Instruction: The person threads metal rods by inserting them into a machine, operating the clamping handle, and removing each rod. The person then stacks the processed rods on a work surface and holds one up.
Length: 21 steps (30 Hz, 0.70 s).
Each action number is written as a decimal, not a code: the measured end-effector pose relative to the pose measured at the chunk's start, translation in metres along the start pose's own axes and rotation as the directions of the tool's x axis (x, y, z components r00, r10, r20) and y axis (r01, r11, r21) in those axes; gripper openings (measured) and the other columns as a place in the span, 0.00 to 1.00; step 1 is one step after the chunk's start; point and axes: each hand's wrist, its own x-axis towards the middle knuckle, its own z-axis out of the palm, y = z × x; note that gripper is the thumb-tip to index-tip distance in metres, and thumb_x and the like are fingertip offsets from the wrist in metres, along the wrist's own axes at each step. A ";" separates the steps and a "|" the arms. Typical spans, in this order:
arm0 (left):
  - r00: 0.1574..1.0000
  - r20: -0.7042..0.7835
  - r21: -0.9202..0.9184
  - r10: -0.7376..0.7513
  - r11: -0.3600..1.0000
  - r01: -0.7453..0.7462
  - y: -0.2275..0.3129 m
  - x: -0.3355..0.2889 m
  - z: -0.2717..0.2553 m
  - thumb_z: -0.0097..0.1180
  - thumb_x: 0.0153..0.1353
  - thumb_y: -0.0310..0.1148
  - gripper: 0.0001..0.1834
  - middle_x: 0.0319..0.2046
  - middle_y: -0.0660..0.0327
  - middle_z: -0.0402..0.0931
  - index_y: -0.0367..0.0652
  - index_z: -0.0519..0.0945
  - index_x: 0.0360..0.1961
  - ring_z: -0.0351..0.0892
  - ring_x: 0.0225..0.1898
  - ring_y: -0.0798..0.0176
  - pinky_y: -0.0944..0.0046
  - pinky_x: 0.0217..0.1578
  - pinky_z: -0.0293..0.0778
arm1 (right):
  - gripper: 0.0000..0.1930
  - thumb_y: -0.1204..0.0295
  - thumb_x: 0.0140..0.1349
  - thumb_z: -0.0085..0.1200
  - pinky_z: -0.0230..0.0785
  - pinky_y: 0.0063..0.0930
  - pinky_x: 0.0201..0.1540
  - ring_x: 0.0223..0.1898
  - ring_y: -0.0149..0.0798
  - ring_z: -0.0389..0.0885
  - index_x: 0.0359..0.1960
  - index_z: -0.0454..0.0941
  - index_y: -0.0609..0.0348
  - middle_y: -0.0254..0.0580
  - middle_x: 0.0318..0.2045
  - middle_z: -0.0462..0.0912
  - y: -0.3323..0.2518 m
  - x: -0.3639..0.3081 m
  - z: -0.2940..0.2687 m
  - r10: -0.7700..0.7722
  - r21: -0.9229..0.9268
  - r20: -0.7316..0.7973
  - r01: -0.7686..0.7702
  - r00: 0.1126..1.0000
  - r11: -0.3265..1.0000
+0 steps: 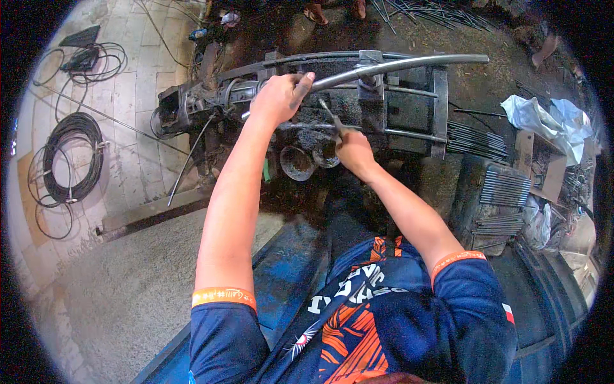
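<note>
My left hand (279,98) is closed round a long grey metal rod (409,66), thumb laid along its top. The rod lies slantwise over a dark, greasy machine with parallel bars (412,91), its far end reaching out to the right. To the right of that hand and nearer to me, my right hand (355,152) grips a slim hand tool (334,118). The tool's narrow, pale-tipped end points up and left over the machine's dark, grimy middle; its exact kind is unclear. Two round metal cups (298,164) sit just below, partly in shadow.
A coil of black cable (73,157) lies on the pale floor at left, with looser cable beyond. Bundles of thin metal rods (476,140) lie right of the machine, near a cardboard box (537,165) and white plastic sheeting (551,121). Other people's feet (316,14) show at the far side.
</note>
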 end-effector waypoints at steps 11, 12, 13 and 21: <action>0.999 0.020 0.010 -0.043 0.999 0.043 0.000 0.000 0.001 0.38 0.64 0.66 0.36 0.30 0.44 0.81 0.43 0.84 0.42 0.80 0.39 0.38 0.47 0.43 0.74 | 0.32 0.74 0.56 0.48 0.72 0.47 0.47 0.43 0.59 0.79 0.66 0.64 0.47 0.57 0.38 0.80 -0.002 0.005 -0.004 -0.013 -0.014 -0.004 0.013 1.000 1.000; 0.998 0.028 0.011 -0.050 0.999 0.049 -0.001 0.000 0.000 0.38 0.64 0.66 0.36 0.30 0.44 0.81 0.43 0.84 0.42 0.80 0.39 0.38 0.47 0.43 0.74 | 0.32 0.75 0.56 0.48 0.71 0.47 0.47 0.43 0.59 0.79 0.66 0.64 0.47 0.57 0.38 0.80 -0.001 -0.003 -0.002 -0.021 -0.007 -0.012 0.021 1.000 1.000; 0.998 0.037 0.010 -0.055 0.998 0.054 -0.001 0.000 -0.001 0.38 0.64 0.66 0.36 0.30 0.44 0.81 0.43 0.84 0.42 0.80 0.39 0.38 0.47 0.43 0.74 | 0.32 0.75 0.56 0.47 0.71 0.48 0.48 0.43 0.59 0.79 0.67 0.64 0.46 0.57 0.38 0.80 0.000 -0.010 -0.001 -0.011 -0.015 -0.025 0.011 1.000 1.000; 0.999 0.032 0.005 -0.035 0.999 0.035 -0.002 -0.001 -0.003 0.37 0.65 0.65 0.36 0.31 0.43 0.81 0.43 0.84 0.42 0.79 0.40 0.38 0.48 0.44 0.74 | 0.31 0.74 0.56 0.47 0.71 0.48 0.47 0.42 0.61 0.79 0.65 0.65 0.47 0.60 0.38 0.80 -0.009 0.018 -0.009 -0.078 0.050 -0.117 0.085 0.990 0.995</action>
